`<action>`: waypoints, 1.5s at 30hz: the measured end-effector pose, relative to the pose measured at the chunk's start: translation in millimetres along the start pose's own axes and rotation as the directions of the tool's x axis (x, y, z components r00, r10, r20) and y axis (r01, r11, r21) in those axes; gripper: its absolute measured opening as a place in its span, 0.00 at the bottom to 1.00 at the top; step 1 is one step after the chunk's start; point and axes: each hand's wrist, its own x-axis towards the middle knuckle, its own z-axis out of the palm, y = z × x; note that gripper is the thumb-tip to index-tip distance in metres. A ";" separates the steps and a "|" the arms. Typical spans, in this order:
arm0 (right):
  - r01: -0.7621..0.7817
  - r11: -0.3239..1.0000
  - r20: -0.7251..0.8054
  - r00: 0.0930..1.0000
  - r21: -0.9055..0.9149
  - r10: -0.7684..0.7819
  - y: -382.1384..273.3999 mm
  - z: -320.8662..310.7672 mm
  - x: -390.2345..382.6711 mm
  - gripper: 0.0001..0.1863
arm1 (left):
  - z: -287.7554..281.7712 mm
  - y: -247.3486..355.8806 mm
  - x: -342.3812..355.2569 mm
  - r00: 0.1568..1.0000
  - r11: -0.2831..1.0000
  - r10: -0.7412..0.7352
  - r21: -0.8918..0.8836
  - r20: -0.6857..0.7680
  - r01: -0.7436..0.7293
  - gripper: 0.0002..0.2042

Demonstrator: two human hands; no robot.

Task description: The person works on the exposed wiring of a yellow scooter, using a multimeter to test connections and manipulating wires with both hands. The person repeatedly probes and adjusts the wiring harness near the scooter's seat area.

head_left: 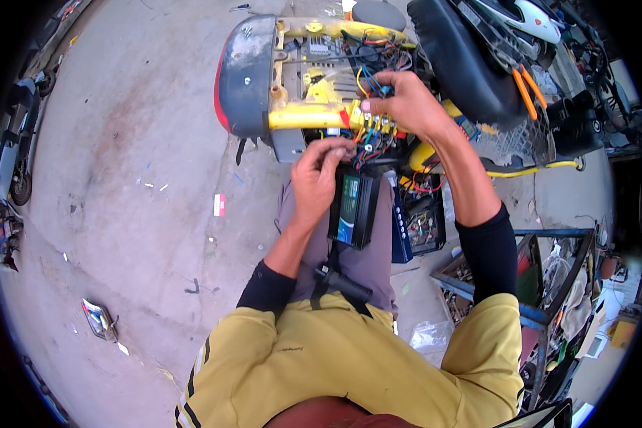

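A yellow scooter frame [310, 116] with its rear opened up lies before me, coloured wires [367, 146] spilling from its side. My left hand [317, 175] is closed in a pinch at the left edge of these wires; what sits between its fingertips is too small to make out. Over the yellow tube, my right hand [410, 105] has thumb and fingers curled round blue and yellow wires [366, 80]. Below the bundle, a black box with a green and blue label [349, 207] rests between my thighs, apparently a motor controller.
Orange-handled pliers [528, 93] lie by the black seat [464, 60] at upper right. A metal-framed bin of parts [542, 314] stands at my right, and a box of small parts [422, 221] sits by my knee. Scraps and a small tray [98, 319] dot the floor at left.
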 end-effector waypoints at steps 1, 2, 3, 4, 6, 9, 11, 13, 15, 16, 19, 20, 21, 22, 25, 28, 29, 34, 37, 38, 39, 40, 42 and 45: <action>-0.009 1.000 0.004 1.000 -0.004 0.009 -0.3 -0.1 0.7 0.20 | 0.2 -0.7 1.3 1.000 0.999 -0.026 -0.043 -0.008 0.026 0.08; -0.020 1.000 0.008 1.000 -0.005 0.020 0.7 -0.1 1.6 0.21 | 1.3 2.6 3.1 0.998 0.995 -0.055 -0.084 -0.015 0.053 0.09; -0.033 0.999 0.009 0.999 0.000 0.033 0.4 -0.4 2.6 0.21 | 2.0 9.8 5.7 0.998 0.995 -0.059 -0.078 -0.018 0.057 0.09; -0.043 0.999 0.005 0.999 -0.017 0.044 2.3 -0.7 2.9 0.20 | -0.1 8.5 7.2 0.999 0.996 -0.039 -0.077 -0.003 0.038 0.09; 0.022 1.000 0.033 0.999 -0.007 -0.021 6.3 -0.3 7.3 0.20 | -1.6 8.1 10.4 1.000 0.992 0.001 -0.128 0.015 0.001 0.09; 0.008 1.000 0.023 1.000 -0.022 -0.007 2.3 0.5 3.4 0.15 | -7.4 6.9 10.5 0.999 0.997 0.019 -0.071 0.039 -0.016 0.08; 0.003 1.000 0.022 1.000 -0.026 -0.002 1.4 0.1 3.1 0.15 | -6.5 7.8 10.5 0.999 0.999 0.009 -0.052 0.040 -0.007 0.07; 0.004 1.000 0.028 1.000 0.011 -0.004 7.3 0.3 7.8 0.15 | -7.3 7.2 10.2 0.999 1.000 0.005 -0.018 0.050 -0.004 0.06; 0.006 1.000 0.032 0.999 0.017 -0.006 12.5 -0.1 11.6 0.19 | -6.4 6.3 10.4 0.998 1.000 0.005 -0.021 0.065 -0.004 0.06; 0.007 1.000 0.033 0.999 0.020 -0.007 14.9 -1.3 13.0 0.21 | -5.8 6.0 11.0 0.997 1.000 0.005 -0.023 0.073 -0.003 0.07; -0.002 1.000 0.019 1.000 0.010 0.002 9.8 0.6 10.7 0.22 | -5.5 1.8 9.9 0.998 1.000 0.009 -0.023 0.058 -0.007 0.07; -0.008 1.000 0.015 1.000 0.010 0.008 8.1 0.3 10.2 0.22 | -6.1 1.3 9.7 0.998 1.000 0.004 -0.018 0.061 -0.003 0.07; -0.022 1.000 0.023 0.999 0.009 0.022 7.3 0.2 10.2 0.22 | -6.9 1.0 9.5 0.998 1.000 -0.001 -0.012 0.063 0.002 0.07; -0.036 0.999 0.031 0.999 0.008 0.035 7.0 0.5 10.4 0.22 | -7.6 0.8 9.4 0.998 1.000 -0.005 -0.006 0.066 0.005 0.08; -0.036 0.999 0.042 0.999 0.024 0.035 11.3 -1.5 12.1 0.21 | -3.3 5.7 9.5 0.999 1.000 -0.009 0.028 0.035 0.008 0.06; -0.033 0.997 0.062 0.998 0.072 0.028 11.7 -2.7 14.7 0.23 | -1.4 12.3 11.0 0.999 0.996 -0.025 0.091 0.030 0.022 0.06; -0.036 0.997 0.059 0.998 0.074 0.032 15.5 -1.4 17.5 0.23 | -1.9 7.4 12.7 1.000 0.996 -0.008 0.089 0.018 0.007 0.06; -0.056 0.995 0.082 0.995 0.082 0.050 7.8 -3.7 13.4 0.26 | 5.9 14.7 18.2 0.998 0.997 -0.049 0.065 -0.032 0.051 0.06; -0.057 0.996 0.078 0.996 0.072 0.052 14.9 -7.1 13.3 0.24 | 13.3 14.9 21.4 0.998 0.993 -0.049 0.109 -0.045 0.053 0.06; -0.053 0.996 0.081 0.996 0.071 0.047 14.1 -6.0 14.4 0.24 | 14.4 17.1 21.6 0.998 0.990 -0.036 0.134 -0.059 0.043 0.06; -0.052 0.997 0.085 0.995 0.062 0.046 13.5 -5.3 15.7 0.24 | 15.6 19.7 21.9 0.997 0.987 -0.023 0.159 -0.072 0.034 0.06; -0.052 0.997 0.088 0.995 0.052 0.047 13.2 -4.8 17.0 0.24 | 16.4 21.7 22.5 0.996 0.983 -0.011 0.184 -0.084 0.026 0.06; -0.051 0.998 0.087 0.995 0.043 0.047 10.3 -4.0 15.9 0.23 | 17.2 21.8 23.6 0.996 0.975 0.006 0.224 -0.088 0.014 0.07; -0.033 0.998 0.067 0.997 0.049 0.030 11.3 -1.9 15.5 0.21 | 18.5 20.6 24.4 0.994 0.959 0.040 0.283 -0.098 -0.010 0.07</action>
